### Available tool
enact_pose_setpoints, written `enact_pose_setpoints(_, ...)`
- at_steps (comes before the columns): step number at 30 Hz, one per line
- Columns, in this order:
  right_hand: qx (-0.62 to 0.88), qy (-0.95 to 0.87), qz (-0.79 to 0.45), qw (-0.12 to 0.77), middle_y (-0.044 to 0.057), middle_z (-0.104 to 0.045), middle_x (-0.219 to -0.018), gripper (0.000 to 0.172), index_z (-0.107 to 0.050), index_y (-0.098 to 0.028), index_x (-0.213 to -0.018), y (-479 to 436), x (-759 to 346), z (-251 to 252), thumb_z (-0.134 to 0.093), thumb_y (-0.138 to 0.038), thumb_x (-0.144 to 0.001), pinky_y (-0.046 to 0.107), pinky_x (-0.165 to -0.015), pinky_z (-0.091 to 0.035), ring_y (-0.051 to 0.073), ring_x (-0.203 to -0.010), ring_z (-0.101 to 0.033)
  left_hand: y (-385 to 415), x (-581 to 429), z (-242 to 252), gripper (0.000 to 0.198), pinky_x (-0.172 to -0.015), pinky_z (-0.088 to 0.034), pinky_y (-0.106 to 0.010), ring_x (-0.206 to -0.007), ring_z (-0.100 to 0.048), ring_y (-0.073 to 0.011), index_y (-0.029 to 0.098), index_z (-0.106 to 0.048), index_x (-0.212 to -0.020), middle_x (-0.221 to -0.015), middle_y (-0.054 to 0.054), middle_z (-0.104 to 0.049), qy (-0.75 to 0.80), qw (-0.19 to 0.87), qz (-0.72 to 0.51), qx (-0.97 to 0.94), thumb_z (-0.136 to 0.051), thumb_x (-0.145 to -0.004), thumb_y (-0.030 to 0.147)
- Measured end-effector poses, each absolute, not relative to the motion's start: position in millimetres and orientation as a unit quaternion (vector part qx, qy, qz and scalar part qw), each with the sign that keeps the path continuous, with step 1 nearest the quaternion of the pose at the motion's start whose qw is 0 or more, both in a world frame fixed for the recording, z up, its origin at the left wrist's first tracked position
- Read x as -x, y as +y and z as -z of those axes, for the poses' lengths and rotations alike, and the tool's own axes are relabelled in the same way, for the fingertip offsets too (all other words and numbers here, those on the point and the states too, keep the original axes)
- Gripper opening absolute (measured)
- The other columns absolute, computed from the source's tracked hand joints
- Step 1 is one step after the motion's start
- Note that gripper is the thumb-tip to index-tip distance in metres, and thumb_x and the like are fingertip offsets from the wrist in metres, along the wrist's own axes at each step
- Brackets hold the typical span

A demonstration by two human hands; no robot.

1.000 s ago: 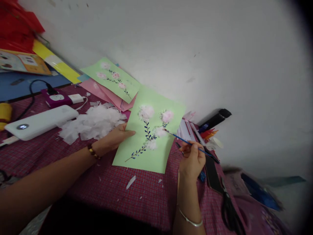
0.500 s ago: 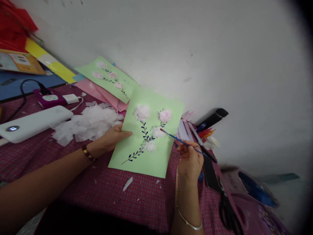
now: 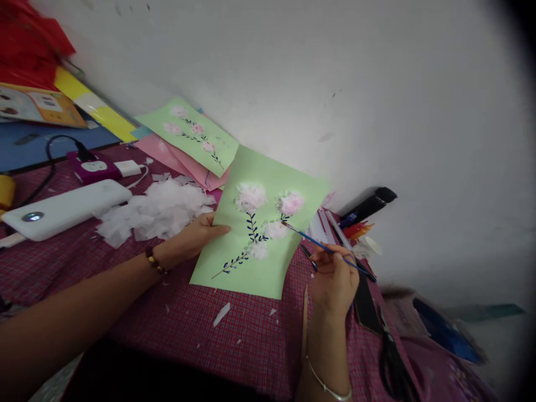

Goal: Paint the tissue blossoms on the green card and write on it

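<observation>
My left hand (image 3: 203, 233) pinches the edge of a green sheet (image 3: 268, 276), with the thumb on the front. The sheet is tilted up above the table, in front of me. My right hand (image 3: 337, 282) grips a thin blue brush (image 3: 314, 240). The brush tip is at the right side of a fluffy white flower (image 3: 273, 229); I can't tell if it touches. I think a soft, light touch is best here, because the fluff looks easy to squash or pull off. The sheet looks floppy, so a steady left pinch should help.

Under it all is a red checked cloth (image 3: 176, 318) with little white scraps (image 3: 221, 314) on it. A heap of torn white paper (image 3: 167, 206) lies beside my left hand. Black scissors (image 3: 393, 363) lie near my right arm. Behind everything I see a pale wall (image 3: 377, 100) with small marks.
</observation>
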State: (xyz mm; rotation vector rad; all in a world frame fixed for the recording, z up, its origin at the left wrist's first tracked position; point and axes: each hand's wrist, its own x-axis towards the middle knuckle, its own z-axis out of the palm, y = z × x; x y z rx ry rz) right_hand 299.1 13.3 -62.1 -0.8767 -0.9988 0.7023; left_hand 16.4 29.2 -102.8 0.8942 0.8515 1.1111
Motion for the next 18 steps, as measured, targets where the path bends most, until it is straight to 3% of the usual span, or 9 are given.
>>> enact_pose_setpoints(7,0.414,-0.47,-0.325,0.708,0.001,-0.065,-0.07,0.009,-0.066,-0.019,-0.08,10.0,-292.3,60.6,-0.058,-0.023,-0.08,0.027,-0.055,-0.046,0.012,-0.055,-0.058,27.1,-17.2,99.5,0.03,-0.061,-0.057,-0.029,-0.067,-0.069,-0.0183,0.015,-0.066,-0.099,-0.083,-0.007,-0.074,0.383,0.667,-0.499,-0.399,-0.073,-0.073,0.028)
enact_pose_setpoints(12,0.429,-0.423,-0.252,0.757,-0.001,-0.065,-0.068,0.008,-0.062,-0.02,-0.082,12.2,-320.4,49.2,-0.056,-0.025,-0.083,0.025,-0.053,-0.047,0.01,-0.051,-0.057,24.3,-17.7,93.2,0.031,-0.06,-0.058,-0.028,-0.063,-0.069,-0.0175,0.013,-0.066,-0.098,-0.08,-0.005,-0.075,0.397,0.678,-0.49,-0.377,-0.073,-0.071,0.025)
enact_pose_setpoints(18,0.569,-0.319,-0.156,0.742,-0.001,-0.064,-0.066,0.018,-0.059,-0.014,-0.084,19.8,-401.4,60.8,-0.051,-0.031,-0.086,0.021,-0.052,-0.046,0.007,-0.049,-0.055,32.7,-15.2,99.5,0.04,-0.065,-0.056,-0.023,-0.068,-0.069,-0.0156,0.019,-0.063,-0.111,-0.082,0.005,-0.076,0.418,0.701,-0.479,-0.323,-0.065,-0.071,0.018)
